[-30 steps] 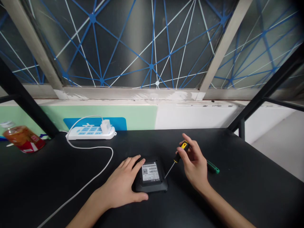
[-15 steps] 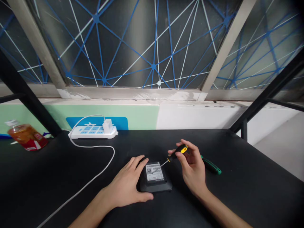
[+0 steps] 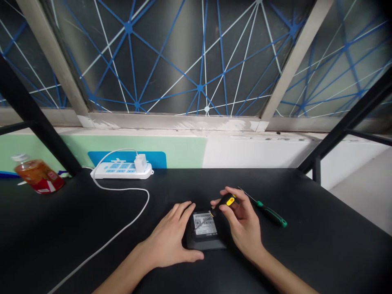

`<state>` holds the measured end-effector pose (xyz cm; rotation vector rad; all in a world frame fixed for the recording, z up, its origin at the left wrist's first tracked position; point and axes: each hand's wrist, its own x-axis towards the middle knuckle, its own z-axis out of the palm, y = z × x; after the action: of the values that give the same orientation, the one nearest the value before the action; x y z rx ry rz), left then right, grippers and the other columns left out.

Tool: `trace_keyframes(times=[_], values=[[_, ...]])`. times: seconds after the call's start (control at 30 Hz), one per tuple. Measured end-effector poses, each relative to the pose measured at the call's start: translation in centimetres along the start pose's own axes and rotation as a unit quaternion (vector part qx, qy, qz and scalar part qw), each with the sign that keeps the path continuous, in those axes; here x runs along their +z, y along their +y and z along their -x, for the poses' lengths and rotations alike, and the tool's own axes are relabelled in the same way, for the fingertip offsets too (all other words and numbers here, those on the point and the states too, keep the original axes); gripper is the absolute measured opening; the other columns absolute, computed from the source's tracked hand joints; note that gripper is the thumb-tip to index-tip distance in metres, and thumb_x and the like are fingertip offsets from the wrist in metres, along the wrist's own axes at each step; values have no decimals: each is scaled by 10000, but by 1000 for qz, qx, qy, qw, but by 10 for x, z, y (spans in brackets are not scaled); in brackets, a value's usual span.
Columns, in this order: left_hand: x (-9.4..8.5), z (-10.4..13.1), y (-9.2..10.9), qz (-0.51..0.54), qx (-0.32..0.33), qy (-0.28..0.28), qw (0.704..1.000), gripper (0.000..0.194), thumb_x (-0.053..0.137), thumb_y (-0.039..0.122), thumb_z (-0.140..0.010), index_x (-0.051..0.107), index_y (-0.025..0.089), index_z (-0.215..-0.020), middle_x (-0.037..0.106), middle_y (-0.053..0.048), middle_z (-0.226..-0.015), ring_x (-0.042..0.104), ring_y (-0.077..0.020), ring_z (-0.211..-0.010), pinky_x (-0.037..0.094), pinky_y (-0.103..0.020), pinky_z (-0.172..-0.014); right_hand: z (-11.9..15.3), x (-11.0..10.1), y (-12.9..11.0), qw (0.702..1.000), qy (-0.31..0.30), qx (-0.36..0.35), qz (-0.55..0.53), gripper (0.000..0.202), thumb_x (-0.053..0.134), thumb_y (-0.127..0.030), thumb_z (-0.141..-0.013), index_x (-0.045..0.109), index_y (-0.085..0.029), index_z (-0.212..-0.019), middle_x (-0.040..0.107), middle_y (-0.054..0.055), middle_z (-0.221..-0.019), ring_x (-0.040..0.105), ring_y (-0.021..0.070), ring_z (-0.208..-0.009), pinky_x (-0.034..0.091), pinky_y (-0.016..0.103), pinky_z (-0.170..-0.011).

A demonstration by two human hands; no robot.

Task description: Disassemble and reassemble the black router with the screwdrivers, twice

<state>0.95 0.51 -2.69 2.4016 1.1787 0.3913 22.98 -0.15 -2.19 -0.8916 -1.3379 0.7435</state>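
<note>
A small black device (image 3: 204, 243) with a white printed label lies on the dark desk in front of me. My left hand (image 3: 173, 234) rests against its left side, fingers stretched and thumb along the near edge. In my right hand (image 3: 241, 222) is a screwdriver (image 3: 226, 203) with a black and yellow handle, held between thumb and fingers. Its thin shaft slants down to the left across the label, with the tip near the label's left edge. Whether the tip touches the device I cannot tell. Behind my right hand lies a second screwdriver (image 3: 271, 214) with a green and black handle.
A white power strip (image 3: 122, 173) stands at the back left with a plug in it. Its white cable (image 3: 134, 216) curves toward the near left. A bottle of orange-brown drink (image 3: 39, 174) is at far left. Black frame posts (image 3: 327, 134) rise on both sides before the window.
My right hand has moved left and slightly down, taking the screwdriver closer to the device's left side. More of the green screwdriver shows. The device and my left hand appear slightly farther right.
</note>
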Motion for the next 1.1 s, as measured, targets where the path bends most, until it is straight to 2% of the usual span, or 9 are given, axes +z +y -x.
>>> trace_keyframes(times=[0.13, 0.2, 0.33, 0.4, 0.57, 0.67, 0.83, 0.9, 1.1], values=[[0, 0, 0, 2, -5, -7, 1000, 1085, 809, 539, -648, 270, 198, -1526, 304, -120, -1568, 293, -352, -1425, 310, -498, -1172, 2, -3, -2, 999, -34, 13, 16, 437, 447, -308, -1004, 425, -374, -1435, 527, 82, -1385, 691, 211, -1049, 549, 460, -964], [0, 0, 1, 7, -6, -7, 1000, 1085, 813, 534, -645, 271, 207, -1526, 304, -118, -1568, 292, -355, -1425, 311, -505, -1169, 2, -4, -1, 999, -33, 12, 35, 458, 436, -314, -1007, 397, -376, -1459, 546, 76, -1366, 688, 194, -1019, 546, 446, -962], [-1, 0, 0, 9, -9, -7, 1000, 1100, 822, 523, -638, 260, 209, -1530, 312, -122, -1563, 301, -354, -1421, 311, -504, -1168, 1, -7, 1, 994, 1, 6, 110, 412, 573, -325, -942, 528, -354, -1350, 601, 45, -1097, 636, 132, -737, 595, 306, -710], [-1, 0, 0, 5, -9, -9, 1000, 1102, 820, 523, -642, 253, 206, -1532, 305, -120, -1569, 293, -351, -1427, 304, -503, -1173, 0, -8, 1, 992, 2, -4, 128, 375, 579, -332, -935, 565, -342, -1309, 578, 42, -1059, 604, 127, -693, 586, 283, -641], [0, 1, -1, 6, -10, -13, 1000, 1095, 810, 540, -652, 243, 227, -1535, 286, -107, -1585, 268, -368, -1439, 292, -535, -1171, 0, -9, -5, 997, -46, -8, 66, 469, 428, -311, -1003, 385, -373, -1466, 556, 69, -1294, 681, 194, -999, 567, 399, -898], [0, 1, -1, 3, -11, -15, 1000, 1097, 808, 539, -656, 235, 225, -1537, 282, -106, -1587, 264, -366, -1441, 291, -533, -1172, 0, -9, -3, 998, -54, 13, 32, 524, 477, -297, -991, 333, -398, -1484, 563, 66, -1330, 693, 184, -1006, 560, 398, -912], [0, 1, -1, 4, -12, -13, 1000, 1090, 808, 544, -660, 244, 226, -1537, 288, -109, -1583, 275, -364, -1436, 298, -530, -1171, -2, -10, 2, 997, 8, -17, 79, 357, 682, -292, -876, 592, -328, -1220, 630, 30, -1039, 666, 151, -858, 562, 285, -771], [0, 1, -1, 3, -13, -13, 1000, 1092, 809, 551, -656, 251, 225, -1536, 290, -111, -1582, 276, -364, -1436, 301, -527, -1170, -3, -11, 1, 995, 18, -37, 90, 303, 702, -298, -859, 625, -320, -1151, 615, 20, -997, 655, 145, -834, 556, 267, -747], [-1, 2, -2, 2, -12, -15, 1000, 1095, 805, 550, -656, 243, 223, -1538, 289, -110, -1583, 278, -358, -1437, 301, -523, -1170, 0, -10, -6, 997, -67, 6, 34, 445, 459, -310, -1001, 418, -400, -1435, 565, 62, -1349, 691, 177, -1015, 537, 393, -942]])
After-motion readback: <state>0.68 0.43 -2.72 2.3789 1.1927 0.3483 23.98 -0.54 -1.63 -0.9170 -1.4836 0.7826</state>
